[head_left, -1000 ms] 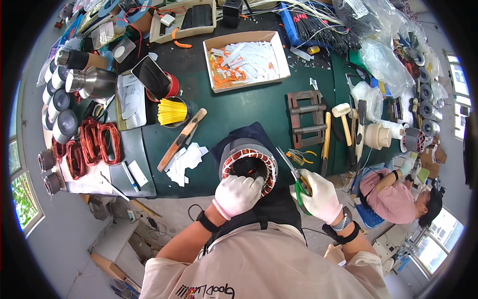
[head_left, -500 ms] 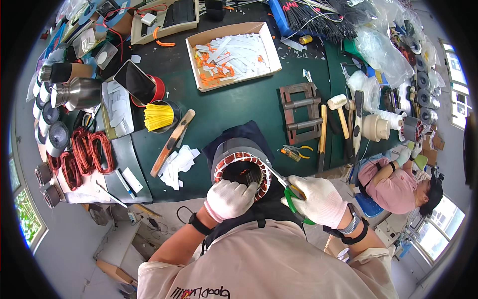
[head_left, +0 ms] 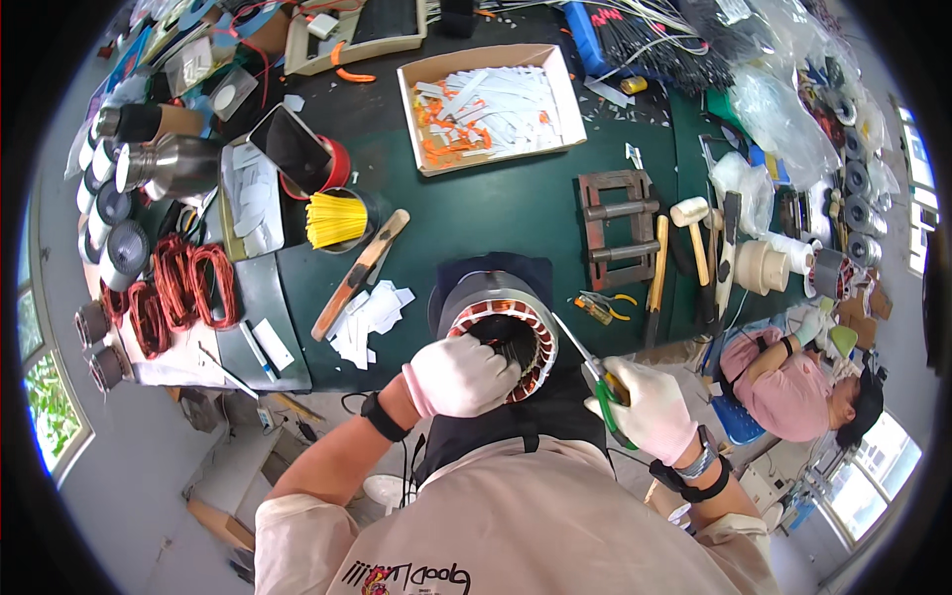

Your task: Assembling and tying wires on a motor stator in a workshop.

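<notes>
A grey motor stator [head_left: 484, 291] lies at the near edge of the bench, its open end facing me. Copper windings with white slot liners ring its bore. My left hand [head_left: 464, 377], in a white glove, is at the left of this opening with its fingers curled together; whatever they pinch is hidden. My right hand [head_left: 650, 409], also gloved, grips green-handled scissors [head_left: 578, 347] beside the stator's right rim. The blades point up and away from me, looking closed. Dark cloth [head_left: 506, 266] lies under the stator.
Left of the stator are white paper pieces [head_left: 367, 327], a wooden strip [head_left: 362, 273], yellow sticks [head_left: 335, 220] and copper coils [head_left: 188, 283]. Beyond is a carton [head_left: 496, 164] of paper strips. Pliers [head_left: 607, 302], a metal frame [head_left: 620, 233] and mallets [head_left: 691, 213] lie right. A co-worker [head_left: 783, 387] sits further right.
The whole view has shifted slightly to the right. My left hand has moved a little left across the stator's opening. The right hand with the scissors has drawn slightly back from the rim.
</notes>
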The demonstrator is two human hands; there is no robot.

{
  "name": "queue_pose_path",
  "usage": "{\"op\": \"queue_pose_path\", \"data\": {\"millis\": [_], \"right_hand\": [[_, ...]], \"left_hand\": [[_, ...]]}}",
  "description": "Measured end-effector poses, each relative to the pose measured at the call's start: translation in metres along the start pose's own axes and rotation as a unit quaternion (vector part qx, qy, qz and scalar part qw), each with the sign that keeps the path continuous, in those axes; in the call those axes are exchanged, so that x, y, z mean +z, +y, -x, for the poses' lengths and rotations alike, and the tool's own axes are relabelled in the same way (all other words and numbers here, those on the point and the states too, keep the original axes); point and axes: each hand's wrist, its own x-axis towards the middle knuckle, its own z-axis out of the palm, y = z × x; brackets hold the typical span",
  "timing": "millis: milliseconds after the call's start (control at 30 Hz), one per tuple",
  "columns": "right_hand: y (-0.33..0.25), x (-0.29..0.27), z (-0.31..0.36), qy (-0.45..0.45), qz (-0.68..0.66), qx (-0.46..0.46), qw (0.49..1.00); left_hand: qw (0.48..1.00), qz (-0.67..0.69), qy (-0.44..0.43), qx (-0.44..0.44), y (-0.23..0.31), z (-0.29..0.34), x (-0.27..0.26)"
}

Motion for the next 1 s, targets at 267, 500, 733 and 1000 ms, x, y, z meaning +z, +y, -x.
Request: {"op": "queue_pose_path", "data": {"millis": [267, 500, 733, 1000], "right_hand": [[-0.019, -0.024, -0.021, 0.022, 0.114, -0.098, 0.988], [-0.055, -0.045, -0.074, -0.050, 0.247, -0.200, 0.947], [-0.079, -0.072, -0.114, -0.176, 0.305, -0.190, 0.916], [-0.030, -0.063, -0.103, -0.192, 0.233, -0.165, 0.939]], "left_hand": [[0.975, 0.010, 0.090, -0.201, 0.059, -0.005, 0.021], [0.973, -0.039, 0.140, -0.179, 0.046, -0.002, 0.024], [0.981, -0.041, 0.122, -0.147, 0.037, 0.005, 0.022], [0.992, -0.015, 0.100, -0.069, 0.017, 0.009, 0.011]]}}
